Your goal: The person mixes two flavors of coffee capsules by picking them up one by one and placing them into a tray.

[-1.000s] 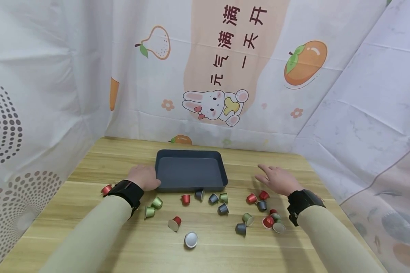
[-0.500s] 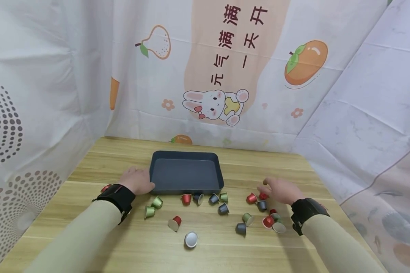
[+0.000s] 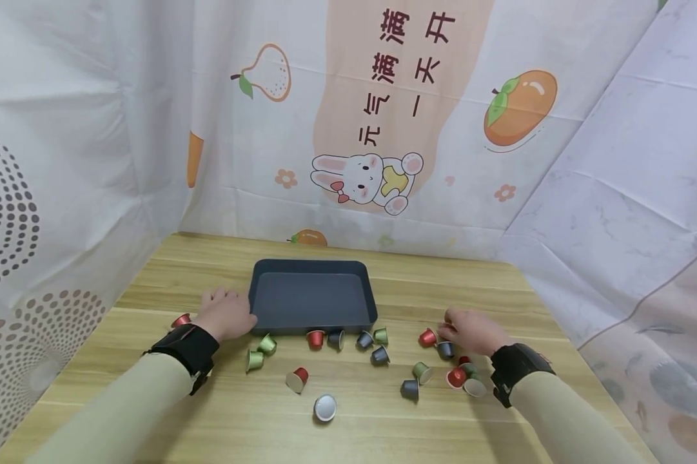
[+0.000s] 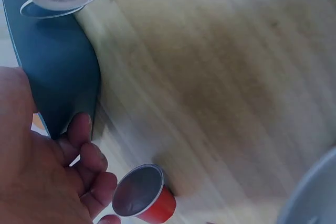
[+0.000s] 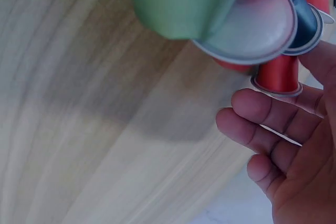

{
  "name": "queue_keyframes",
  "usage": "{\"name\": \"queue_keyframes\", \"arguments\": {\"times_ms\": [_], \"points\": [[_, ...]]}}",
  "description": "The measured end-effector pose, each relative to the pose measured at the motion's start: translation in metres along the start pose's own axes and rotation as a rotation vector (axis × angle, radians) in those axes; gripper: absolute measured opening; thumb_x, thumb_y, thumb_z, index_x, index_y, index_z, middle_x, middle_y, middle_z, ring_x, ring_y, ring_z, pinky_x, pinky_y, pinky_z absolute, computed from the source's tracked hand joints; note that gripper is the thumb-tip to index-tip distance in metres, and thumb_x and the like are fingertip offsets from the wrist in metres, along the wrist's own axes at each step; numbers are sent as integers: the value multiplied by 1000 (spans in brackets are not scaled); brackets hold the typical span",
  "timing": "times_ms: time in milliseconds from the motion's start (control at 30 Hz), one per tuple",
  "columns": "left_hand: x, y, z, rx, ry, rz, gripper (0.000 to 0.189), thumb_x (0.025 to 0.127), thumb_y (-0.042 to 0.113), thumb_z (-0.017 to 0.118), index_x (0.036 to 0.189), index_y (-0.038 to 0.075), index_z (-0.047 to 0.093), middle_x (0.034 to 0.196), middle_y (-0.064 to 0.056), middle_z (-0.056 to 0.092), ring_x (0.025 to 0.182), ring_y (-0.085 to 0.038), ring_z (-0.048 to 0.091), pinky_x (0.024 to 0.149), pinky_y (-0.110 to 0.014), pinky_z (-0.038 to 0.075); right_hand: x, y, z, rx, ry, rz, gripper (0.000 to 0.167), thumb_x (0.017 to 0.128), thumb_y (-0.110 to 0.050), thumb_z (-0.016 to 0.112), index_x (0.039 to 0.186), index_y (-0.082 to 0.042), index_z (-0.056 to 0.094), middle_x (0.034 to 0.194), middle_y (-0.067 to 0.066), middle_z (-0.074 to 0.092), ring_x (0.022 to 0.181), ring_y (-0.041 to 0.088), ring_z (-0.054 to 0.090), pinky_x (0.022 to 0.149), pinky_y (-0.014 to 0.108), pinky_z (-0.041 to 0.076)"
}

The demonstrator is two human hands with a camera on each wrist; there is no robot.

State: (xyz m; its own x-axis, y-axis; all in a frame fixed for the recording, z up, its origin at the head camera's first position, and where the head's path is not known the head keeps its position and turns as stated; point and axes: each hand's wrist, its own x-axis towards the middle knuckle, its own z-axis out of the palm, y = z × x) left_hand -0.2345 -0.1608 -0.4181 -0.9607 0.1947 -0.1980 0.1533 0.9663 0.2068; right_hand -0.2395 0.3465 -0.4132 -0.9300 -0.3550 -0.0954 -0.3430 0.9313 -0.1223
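Note:
My left hand [image 3: 225, 314] grips the left side of a dark grey baking tray [image 3: 312, 299]. In the left wrist view its thumb and curled fingers meet round the corner, and a red coffee capsule [image 4: 160, 207] lies just by the fingers. My right hand [image 3: 477, 332] is low over the capsules at the right, its thumb and forefinger pinching a red coffee capsule [image 5: 280, 74]; in the head view that capsule is hidden under the hand. Close beside it are another red capsule [image 3: 427, 337] and a dark grey one [image 3: 445, 350].
Several more capsules lie scattered before the tray, among them green ones [image 3: 267, 344], a red one [image 3: 316, 339] and a silver-topped one [image 3: 325, 408]. A red and green cluster [image 3: 456, 377] sits below the right hand. Printed curtains [image 3: 255, 212] hang round the wooden table [image 3: 209, 412].
The tray has slid left and slightly toward me with my left hand. My right hand has come down onto the red capsule, its fingers curling in.

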Motion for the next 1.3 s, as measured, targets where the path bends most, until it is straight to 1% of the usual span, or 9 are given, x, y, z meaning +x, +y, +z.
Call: {"name": "queue_keyframes", "arguments": {"times_ms": [167,367,433,667,767,867,1067,1133,1300], "points": [[-9,-1,-2,-10,31,14,43,98,29,58,123,-5,63,121,-20,62,104,-36,45,91,-56,28,0,2,4,3,26,-21,19,96,-28,70,90,-13,60,70,-4,51,64,14,48,61,32,39],[-16,-6,1,-17,79,23,34,95,26,60,112,-2,66,108,-15,63,101,-36,46,88,-56,28,0,3,6,6,28,-36,17,96,-27,70,92,-13,61,73,-5,54,66,13,49,63,33,42],[-17,-7,3,-13,89,23,32,95,26,60,110,-2,66,106,-15,63,101,-36,47,87,-57,28,0,3,6,6,24,-37,16,96,-27,70,94,-13,62,74,-5,55,67,14,50,63,33,42],[-23,-9,7,-36,102,24,22,97,25,59,99,3,64,94,-9,60,93,-34,44,83,-55,25,-1,2,6,5,6,-26,17,96,-27,70,99,-12,63,79,-3,59,70,15,52,66,35,45],[-24,-9,9,-52,107,19,21,96,25,59,99,4,64,94,-8,60,90,-32,44,80,-53,24,-1,2,5,3,3,-28,17,95,-24,71,102,-10,65,84,0,62,73,17,54,68,38,48],[-24,-10,11,-66,114,16,22,96,25,59,101,4,65,96,-8,61,89,-31,45,80,-52,24,0,3,4,16,1,-23,15,92,-18,71,103,-9,66,89,3,65,75,18,56,71,40,51],[-24,-12,15,-57,117,13,24,95,26,59,100,3,64,95,-8,61,93,-34,48,81,-53,26,-1,4,4,50,7,-27,15,89,-6,68,103,-9,67,89,1,61,74,17,54,69,35,49],[-25,-12,15,-53,115,10,24,95,26,59,99,3,64,94,-8,61,94,-35,49,81,-53,26,-2,3,2,67,20,-11,14,89,-8,67,103,-8,67,89,2,59,74,17,53,68,35,48],[-29,-9,12,-60,110,-1,25,94,26,60,100,2,65,93,-8,61,94,-35,49,81,-54,26,-2,-4,-6,122,51,66,16,92,-17,63,103,-5,65,91,6,54,74,21,50,66,35,43]]}}
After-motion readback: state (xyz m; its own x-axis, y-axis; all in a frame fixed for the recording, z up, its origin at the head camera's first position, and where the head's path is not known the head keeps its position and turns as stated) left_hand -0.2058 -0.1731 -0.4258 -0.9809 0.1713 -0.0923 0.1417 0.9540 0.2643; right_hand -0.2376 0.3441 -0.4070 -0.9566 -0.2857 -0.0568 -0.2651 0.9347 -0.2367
